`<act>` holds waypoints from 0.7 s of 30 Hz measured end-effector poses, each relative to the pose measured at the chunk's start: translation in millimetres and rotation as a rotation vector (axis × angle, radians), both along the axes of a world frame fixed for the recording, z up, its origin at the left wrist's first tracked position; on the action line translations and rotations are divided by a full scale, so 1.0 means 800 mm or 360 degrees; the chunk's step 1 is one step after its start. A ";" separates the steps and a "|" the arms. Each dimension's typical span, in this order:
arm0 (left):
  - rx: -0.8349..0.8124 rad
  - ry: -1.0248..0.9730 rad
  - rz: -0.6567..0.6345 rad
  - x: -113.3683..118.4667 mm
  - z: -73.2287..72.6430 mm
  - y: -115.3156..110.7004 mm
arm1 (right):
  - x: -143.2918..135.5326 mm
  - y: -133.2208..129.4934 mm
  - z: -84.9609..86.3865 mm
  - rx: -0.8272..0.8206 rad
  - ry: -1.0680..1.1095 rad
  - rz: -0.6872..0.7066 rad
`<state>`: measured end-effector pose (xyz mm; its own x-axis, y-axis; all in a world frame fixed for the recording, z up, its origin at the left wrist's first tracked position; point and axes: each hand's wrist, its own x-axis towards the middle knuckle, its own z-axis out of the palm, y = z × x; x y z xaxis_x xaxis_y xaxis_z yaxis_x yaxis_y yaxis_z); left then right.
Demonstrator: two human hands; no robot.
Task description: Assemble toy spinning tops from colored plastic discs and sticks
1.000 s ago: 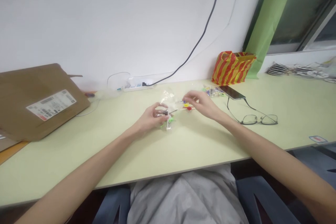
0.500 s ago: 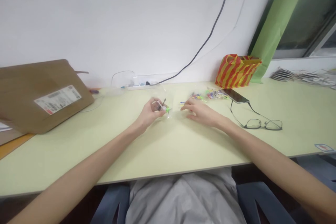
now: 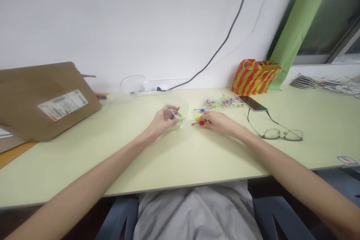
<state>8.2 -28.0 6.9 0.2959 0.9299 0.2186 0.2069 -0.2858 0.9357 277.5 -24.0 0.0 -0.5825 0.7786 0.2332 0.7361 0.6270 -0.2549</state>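
Note:
My left hand [image 3: 163, 120] is closed on a clear plastic bag [image 3: 181, 104] together with small pieces, among them a white one, a dark pointer and a green piece [image 3: 181, 119]. To its right, my right hand [image 3: 215, 120] has its fingers pinched at a red arrow-shaped piece [image 3: 201, 123] low over the table. A yellow piece [image 3: 198, 116] shows partly beside those fingertips. Just beyond them lies a blue arrow-shaped piece [image 3: 202, 110]. Behind my right hand are clear bags of small coloured pieces [image 3: 232, 101].
A phone [image 3: 254, 103] and eyeglasses [image 3: 282, 134] lie to the right on the table [image 3: 157, 165]. The striped bag [image 3: 254, 77] and power strip [image 3: 150, 92] stand near the wall. A cardboard package [image 3: 42, 101] is at left; flat stacked items [image 3: 303, 81] are far right.
My right hand has closed its fingers at the red piece, which now shows. The blue piece is more fully visible. My left hand keeps its hold with little movement.

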 end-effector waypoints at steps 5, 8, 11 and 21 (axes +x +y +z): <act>-0.0049 -0.0021 -0.0103 0.000 0.000 -0.002 | 0.006 0.005 0.006 0.0097 0.0135 -0.0117; -0.0100 0.0002 -0.0158 0.001 0.002 -0.007 | 0.011 0.009 0.008 0.0242 0.0356 -0.0220; -0.0151 0.0091 -0.0268 0.002 0.005 -0.012 | 0.014 0.007 0.013 0.0466 0.0588 -0.0278; -0.0330 0.0239 -0.0633 0.003 0.004 -0.020 | -0.019 -0.018 0.007 0.0328 0.0228 0.0391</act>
